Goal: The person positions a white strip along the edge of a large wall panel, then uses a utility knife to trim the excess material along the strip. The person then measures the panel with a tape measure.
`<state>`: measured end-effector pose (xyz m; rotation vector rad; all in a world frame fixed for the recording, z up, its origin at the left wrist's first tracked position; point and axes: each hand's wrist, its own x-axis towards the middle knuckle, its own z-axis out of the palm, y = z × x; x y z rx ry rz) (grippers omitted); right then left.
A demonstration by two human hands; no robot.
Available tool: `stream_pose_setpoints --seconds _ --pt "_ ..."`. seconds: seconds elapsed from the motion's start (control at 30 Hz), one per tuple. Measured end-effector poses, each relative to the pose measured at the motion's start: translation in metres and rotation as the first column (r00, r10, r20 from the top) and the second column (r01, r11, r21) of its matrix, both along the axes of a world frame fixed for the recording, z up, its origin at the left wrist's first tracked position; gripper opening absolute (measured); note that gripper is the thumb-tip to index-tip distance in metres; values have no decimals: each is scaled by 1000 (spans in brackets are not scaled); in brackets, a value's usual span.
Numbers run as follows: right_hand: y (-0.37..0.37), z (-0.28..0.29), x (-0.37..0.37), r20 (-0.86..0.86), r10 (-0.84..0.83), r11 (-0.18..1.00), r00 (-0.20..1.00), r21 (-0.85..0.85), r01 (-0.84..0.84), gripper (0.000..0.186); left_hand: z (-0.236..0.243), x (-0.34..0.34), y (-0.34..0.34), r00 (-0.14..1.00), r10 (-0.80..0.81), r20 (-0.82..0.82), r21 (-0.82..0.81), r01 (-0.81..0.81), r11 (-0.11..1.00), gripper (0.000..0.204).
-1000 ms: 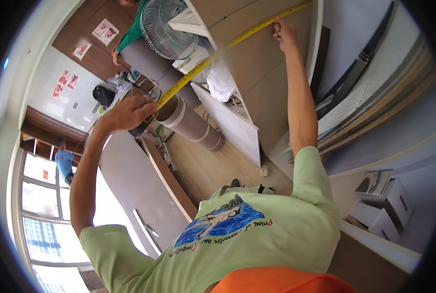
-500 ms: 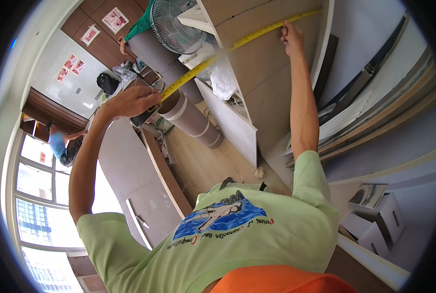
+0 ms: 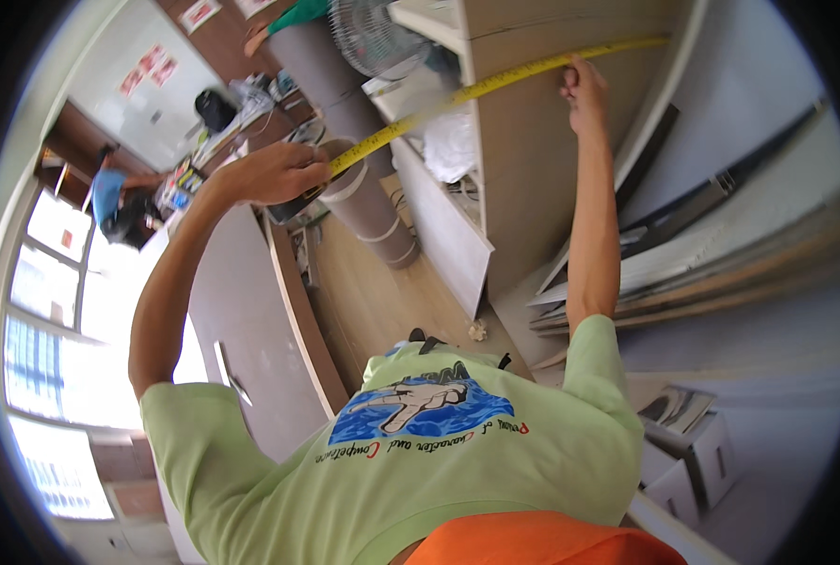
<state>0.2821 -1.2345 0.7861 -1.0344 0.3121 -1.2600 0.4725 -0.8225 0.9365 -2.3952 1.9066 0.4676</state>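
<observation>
My left hand is wrapped round the case of a tape measure, mostly hidden by my fingers. From it a yellow tape blade runs up and to the right across a tall brown board, reaching a pale upright edge at the far right. My right hand is closed, its thumb and forefinger at the blade's lower edge short of the far end. How firmly these fingers pinch the blade is hard to see.
Grey-brown cylinders stand beyond my left hand, with a wire-caged fan behind. A white panel leans against the board. Long strips rest along the right wall. Two other people are at the far left and top.
My view has shifted, so both hands and the tape appear farther right. The blade stays stretched between my hands, and the person at far left is bent lower.
</observation>
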Motion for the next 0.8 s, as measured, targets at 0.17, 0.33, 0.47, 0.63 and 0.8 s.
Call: stream_pose_setpoints --seconds 0.17,0.33,0.47,0.63,0.8 --pt "81 -7 21 -64 -3 993 998 119 11 11 -44 11 38 1000 11 4 -45 -11 999 41" --pt "173 -17 27 -136 164 985 977 -30 -169 18 -79 -21 82 916 292 -276 5 -302 953 44" --pt "243 -37 34 -237 190 967 953 -123 -223 23 -153 -25 117 872 286 -397 -74 -341 937 44" --pt "332 -81 36 -382 128 942 915 -242 -233 26 -206 -59 173 771 360 -526 -84 -468 880 41" --pt "390 -119 23 -557 151 877 817 -306 -371 23 -286 -80 211 616 269 -740 -189 -575 796 36"
